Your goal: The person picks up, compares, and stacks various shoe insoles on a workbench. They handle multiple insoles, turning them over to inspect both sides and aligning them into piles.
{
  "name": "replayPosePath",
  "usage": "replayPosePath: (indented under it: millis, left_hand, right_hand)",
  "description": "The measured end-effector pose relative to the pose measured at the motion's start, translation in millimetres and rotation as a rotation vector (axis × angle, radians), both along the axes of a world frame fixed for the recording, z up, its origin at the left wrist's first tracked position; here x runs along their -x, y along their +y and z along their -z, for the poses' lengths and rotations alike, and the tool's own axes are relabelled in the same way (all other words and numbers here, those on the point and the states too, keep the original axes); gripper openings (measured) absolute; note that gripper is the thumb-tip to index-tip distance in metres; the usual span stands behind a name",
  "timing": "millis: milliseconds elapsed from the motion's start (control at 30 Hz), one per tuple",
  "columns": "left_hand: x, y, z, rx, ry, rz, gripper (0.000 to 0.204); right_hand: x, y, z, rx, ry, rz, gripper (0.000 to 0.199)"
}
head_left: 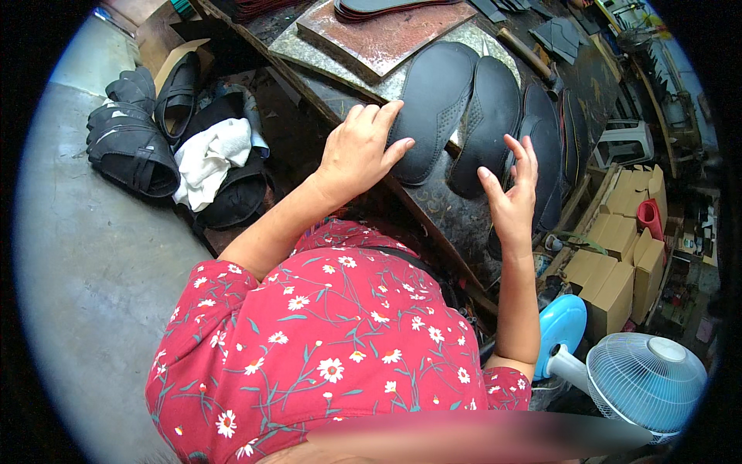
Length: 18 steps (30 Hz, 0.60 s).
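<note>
Two dark insoles lie side by side on the worn workbench (456, 224). My left hand (359, 147) rests on the lower end of the left insole (434, 104), fingers spread over it. My right hand (512, 189) is raised with fingers apart just below the right insole (488, 116), close to a darker shoe piece (545, 147) that lies beside it. Neither hand grips anything.
A rusty metal plate (386, 35) and a hammer (525, 52) lie farther back on the bench. Black sandals (131, 147) and a white cloth (209, 158) sit on the floor at left. Cardboard boxes (618, 263) and a blue-and-white fan (645, 379) stand at right.
</note>
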State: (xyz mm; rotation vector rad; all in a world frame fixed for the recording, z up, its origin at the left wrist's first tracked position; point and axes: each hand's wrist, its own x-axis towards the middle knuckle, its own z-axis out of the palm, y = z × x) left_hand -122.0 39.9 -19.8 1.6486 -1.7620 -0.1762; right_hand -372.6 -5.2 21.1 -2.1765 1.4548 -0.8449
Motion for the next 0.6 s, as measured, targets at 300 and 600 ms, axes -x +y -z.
replayPosePath:
  millis: [300, 600]
  left_hand:
    - [17, -25, 18, -0.193, 0.988, 0.213, 0.077]
    - [9, -31, 15, -0.155, 1.056, 0.322, 0.071]
  right_hand:
    - [-12, 13, 5, 0.054, 0.478, -0.162, 0.061]
    - [-10, 14, 3, 0.055, 0.531, -0.16, 0.065]
